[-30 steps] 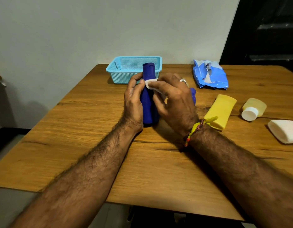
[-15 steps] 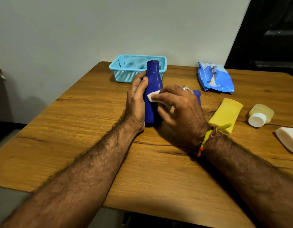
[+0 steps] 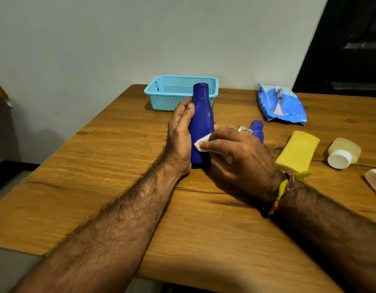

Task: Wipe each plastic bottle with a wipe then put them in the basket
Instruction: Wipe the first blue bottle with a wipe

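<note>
A tall dark blue bottle (image 3: 202, 119) stands upright on the wooden table (image 3: 119, 157). My left hand (image 3: 179, 136) grips its left side. My right hand (image 3: 240, 157) presses a white wipe (image 3: 200, 142) against the bottle's lower front. Behind the bottle sits the light blue mesh basket (image 3: 172, 89); nothing shows inside it. A smaller blue bottle (image 3: 257, 130) stands partly hidden behind my right hand. To the right lie a yellow bottle (image 3: 297, 151), a pale yellow bottle with a white cap (image 3: 343, 152) and a white bottle (image 3: 375, 180) cut off by the frame's edge.
A blue pack of wipes (image 3: 282, 104) lies at the back right of the table. A pale wall runs behind the table and a dark doorway (image 3: 351, 49) is at the far right. The table's near edge is below my forearms.
My right hand has slid the wipe down the blue bottle from its neck to its lower body. My left hand has kept its grip on the bottle.
</note>
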